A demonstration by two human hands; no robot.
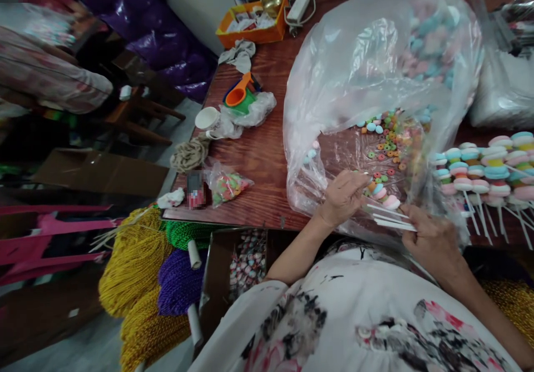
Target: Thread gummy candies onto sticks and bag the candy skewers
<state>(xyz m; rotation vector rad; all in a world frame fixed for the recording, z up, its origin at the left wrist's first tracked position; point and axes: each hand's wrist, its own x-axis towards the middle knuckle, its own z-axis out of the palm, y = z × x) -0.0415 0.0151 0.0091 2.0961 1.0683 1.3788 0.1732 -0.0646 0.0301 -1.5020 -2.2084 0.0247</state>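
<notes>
My right hand (429,230) is closed round a bundle of white sticks (390,219) that point left over the edge of a large clear plastic bag (346,72). My left hand (344,194) has its fingers pressed together beside the stick tips; what it pinches is too small to make out. Pink, white and blue round pieces (386,198) lie just past the sticks. Small coloured rings (387,147) are scattered on the plastic beyond my hands. Finished-looking sticks with stacked pastel pieces (488,169) lie in a pile to the right.
Left on the table are a bag of coloured pieces (228,187), a white cup (207,118), an orange scoop (238,95) and a cloth. An orange tray (252,27) and power strip (298,8) are behind. Yellow cord bundles (136,261) hang below left. Another person's sleeve (54,77) shows far left.
</notes>
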